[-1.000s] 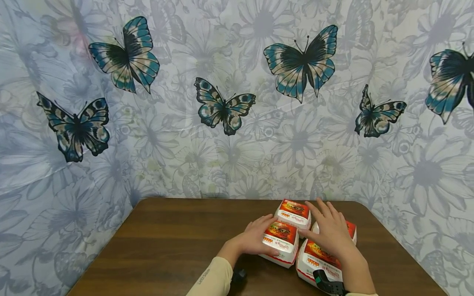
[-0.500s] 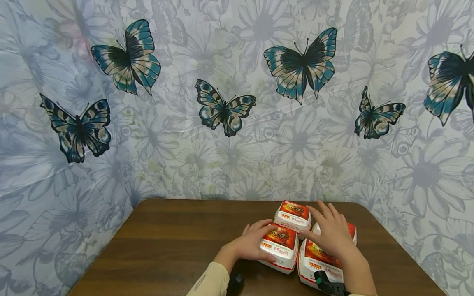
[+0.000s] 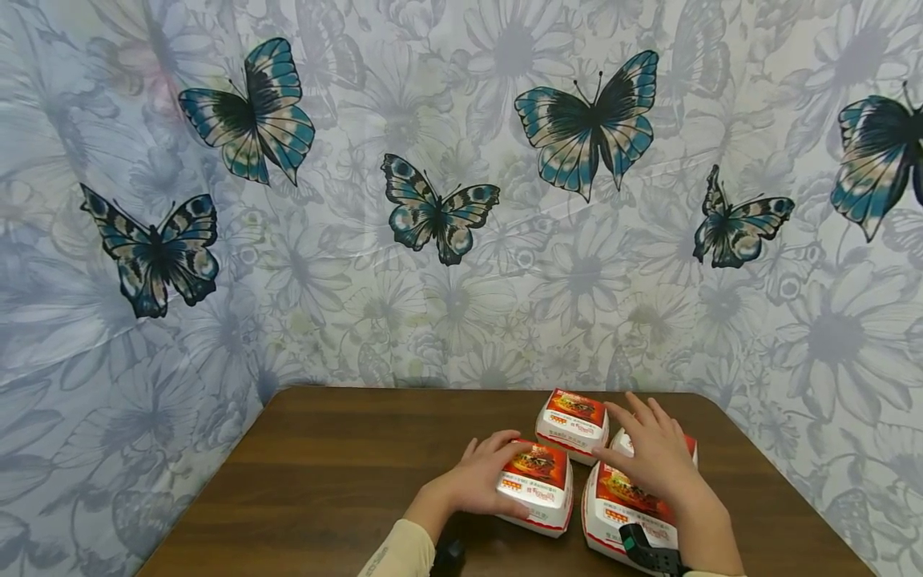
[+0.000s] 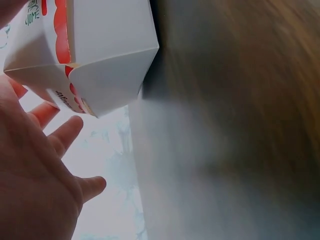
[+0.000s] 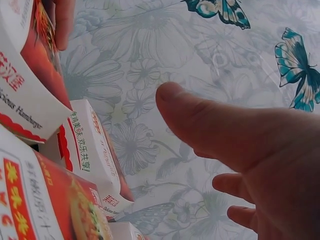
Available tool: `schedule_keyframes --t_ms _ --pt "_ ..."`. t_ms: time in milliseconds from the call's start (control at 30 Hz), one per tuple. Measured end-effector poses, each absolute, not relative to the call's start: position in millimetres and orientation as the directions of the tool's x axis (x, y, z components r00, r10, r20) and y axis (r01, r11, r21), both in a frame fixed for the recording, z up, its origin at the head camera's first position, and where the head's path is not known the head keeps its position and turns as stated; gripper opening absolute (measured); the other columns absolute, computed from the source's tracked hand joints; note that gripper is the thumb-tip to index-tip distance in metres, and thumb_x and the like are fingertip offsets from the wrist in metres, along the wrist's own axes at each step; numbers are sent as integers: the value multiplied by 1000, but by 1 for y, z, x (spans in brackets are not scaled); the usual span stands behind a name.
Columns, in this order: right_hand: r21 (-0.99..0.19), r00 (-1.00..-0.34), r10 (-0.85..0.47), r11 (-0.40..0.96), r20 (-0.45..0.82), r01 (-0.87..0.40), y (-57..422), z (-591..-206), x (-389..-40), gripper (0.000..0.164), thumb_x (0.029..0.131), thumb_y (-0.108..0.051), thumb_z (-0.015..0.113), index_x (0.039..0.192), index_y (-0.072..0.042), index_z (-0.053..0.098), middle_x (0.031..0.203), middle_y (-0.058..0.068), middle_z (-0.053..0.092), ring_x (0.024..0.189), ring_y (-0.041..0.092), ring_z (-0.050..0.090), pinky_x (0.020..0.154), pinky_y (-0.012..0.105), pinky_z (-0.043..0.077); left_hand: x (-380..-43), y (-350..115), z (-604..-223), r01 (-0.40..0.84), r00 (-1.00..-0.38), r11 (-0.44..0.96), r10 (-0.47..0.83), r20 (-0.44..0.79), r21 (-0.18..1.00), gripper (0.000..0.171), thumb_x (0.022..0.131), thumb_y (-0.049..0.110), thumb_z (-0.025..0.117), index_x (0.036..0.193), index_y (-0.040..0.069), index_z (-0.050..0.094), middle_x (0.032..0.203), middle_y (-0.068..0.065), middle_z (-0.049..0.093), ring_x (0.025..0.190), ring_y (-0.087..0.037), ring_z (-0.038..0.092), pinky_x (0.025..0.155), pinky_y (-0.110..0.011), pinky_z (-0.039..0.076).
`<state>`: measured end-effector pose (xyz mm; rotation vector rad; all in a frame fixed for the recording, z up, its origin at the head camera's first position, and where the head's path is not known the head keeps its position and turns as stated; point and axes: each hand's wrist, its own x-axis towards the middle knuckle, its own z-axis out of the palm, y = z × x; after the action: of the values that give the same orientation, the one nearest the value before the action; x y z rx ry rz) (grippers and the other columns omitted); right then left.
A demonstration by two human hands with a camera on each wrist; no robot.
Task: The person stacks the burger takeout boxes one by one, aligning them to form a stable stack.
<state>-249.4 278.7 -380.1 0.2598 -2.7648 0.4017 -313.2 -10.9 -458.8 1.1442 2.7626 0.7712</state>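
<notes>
My left hand grips a white-and-red hamburger box at its left side, thumb along the front and fingers over the back. In the left wrist view that box tilts, its plain white side showing, with spread fingers beside it. Above the right-hand boxes hovers my right hand, fingers spread, holding nothing. Under it lies a front hamburger box, and behind that another box, mostly hidden by the hand. One more box stands at the back, near the right thumb.
The boxes sit on the right half of a brown wooden table. Behind its far edge hangs a grey floral cloth with blue butterflies. A black wrist device overlaps the front right box.
The left hand has drawn its hamburger box left and nearer, opening a gap to the other boxes. The right hand has shifted slightly right; the boxes around it have hardly moved.
</notes>
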Motion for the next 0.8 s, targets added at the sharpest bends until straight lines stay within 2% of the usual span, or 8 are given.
schedule_keyframes --t_ms 300,400,667,800 --pt "-262 -945 -126 942 302 -209 286 -380 -246 82 83 -53 75 146 -8 49 150 32 38 135 60 30 103 75 29 -307 -24 -455 639 -738 623 662 131 450 93 72 64 79 150 31 39 155 0 31 145 -24 33 114 -71 19" --pt "-279 -955 -131 938 265 -206 289 -379 -244 82 82 -51 76 145 -7 49 150 33 39 133 62 32 99 76 32 -306 -28 -455 637 -743 634 656 131 438 93 71 65 80 148 31 40 152 1 33 144 -23 35 114 -71 20" --pt "-298 -978 -146 936 151 -185 295 -377 -243 85 79 -54 78 145 -8 50 150 33 38 130 65 33 90 78 36 -303 -47 -452 616 -763 658 635 119 432 93 70 67 80 145 30 40 149 2 34 140 -21 37 118 -60 23" --pt "-317 -982 -162 930 98 -185 300 -372 -241 87 76 -51 82 144 -8 50 148 32 41 129 63 37 88 78 38 -303 -55 -450 606 -770 662 628 114 442 94 69 67 80 145 29 41 148 1 34 138 -23 38 117 -59 24"
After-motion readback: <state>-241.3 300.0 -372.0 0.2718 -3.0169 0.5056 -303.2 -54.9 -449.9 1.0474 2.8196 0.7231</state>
